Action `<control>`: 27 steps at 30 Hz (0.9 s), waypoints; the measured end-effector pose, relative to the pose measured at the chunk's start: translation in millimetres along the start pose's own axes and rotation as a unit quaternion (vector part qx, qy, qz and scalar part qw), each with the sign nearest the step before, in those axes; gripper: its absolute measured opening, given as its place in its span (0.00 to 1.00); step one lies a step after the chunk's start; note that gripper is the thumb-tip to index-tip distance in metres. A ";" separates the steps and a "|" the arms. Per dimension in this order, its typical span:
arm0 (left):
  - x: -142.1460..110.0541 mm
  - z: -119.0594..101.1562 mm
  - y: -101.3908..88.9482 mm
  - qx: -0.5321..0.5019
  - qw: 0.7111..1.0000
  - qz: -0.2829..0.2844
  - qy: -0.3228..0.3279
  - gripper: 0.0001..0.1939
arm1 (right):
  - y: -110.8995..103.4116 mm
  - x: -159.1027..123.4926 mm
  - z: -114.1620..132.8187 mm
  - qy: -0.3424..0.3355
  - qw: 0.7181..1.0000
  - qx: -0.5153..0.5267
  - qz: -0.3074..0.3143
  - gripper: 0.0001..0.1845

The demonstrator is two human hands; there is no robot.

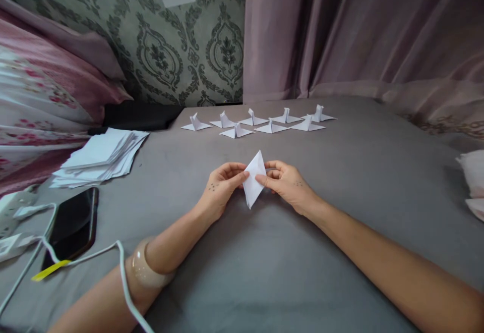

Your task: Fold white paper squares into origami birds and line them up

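Observation:
A white paper folded into a narrow kite shape (253, 180) stands on its lower point on the grey cloth (287, 252). My left hand (221, 187) pinches its left edge with thumb and fingers. My right hand (286, 181) pinches its right edge the same way. Both forearms rest on the cloth, and a pale bangle (145, 271) sits on my left wrist. Beyond the hands, several finished white folded paper figures (257, 122) stand in two rows.
A loose stack of white paper sheets (102, 159) lies at the left. A dark phone (73, 227) with a white cable (121, 272) lies at the near left beside a power strip (11, 207). Pink pillows, patterned wall and mauve curtain close off the back.

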State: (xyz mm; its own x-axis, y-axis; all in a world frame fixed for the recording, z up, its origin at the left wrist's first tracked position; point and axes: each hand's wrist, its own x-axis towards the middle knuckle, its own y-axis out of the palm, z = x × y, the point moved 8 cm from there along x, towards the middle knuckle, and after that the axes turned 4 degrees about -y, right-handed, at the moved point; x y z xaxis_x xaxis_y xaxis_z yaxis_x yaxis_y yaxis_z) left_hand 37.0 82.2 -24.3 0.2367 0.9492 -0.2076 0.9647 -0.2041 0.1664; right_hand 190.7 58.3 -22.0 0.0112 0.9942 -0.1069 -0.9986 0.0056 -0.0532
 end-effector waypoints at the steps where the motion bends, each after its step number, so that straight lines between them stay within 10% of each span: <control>1: 1.2 2.6 -2.9 0.026 1.000 -0.012 -0.008 0.15 | -0.8 1.0 -0.8 -0.001 1.000 -0.025 0.005 0.22; 9: 3.9 -7.8 -6.8 0.328 0.939 -0.018 0.101 0.07 | -19.9 10.9 3.1 -0.092 0.965 -0.245 -0.026 0.14; 16: -6.5 -18.4 3.8 0.472 0.867 -0.011 0.160 0.09 | 2.9 -3.7 16.4 -0.218 0.912 -0.341 0.070 0.17; 27: 1.2 -12.8 -10.4 0.453 0.885 0.057 0.091 0.12 | 6.2 -2.2 16.1 -0.184 0.903 -0.373 0.105 0.11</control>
State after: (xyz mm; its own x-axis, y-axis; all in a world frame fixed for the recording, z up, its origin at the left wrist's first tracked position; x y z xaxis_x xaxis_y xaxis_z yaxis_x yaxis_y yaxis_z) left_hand 25.8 88.6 -14.0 0.3956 0.9160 -0.0669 0.6519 -0.3314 -0.6820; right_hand 183.6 57.8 -6.0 -0.3289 0.9343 0.1377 -0.6624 -0.1244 -0.7387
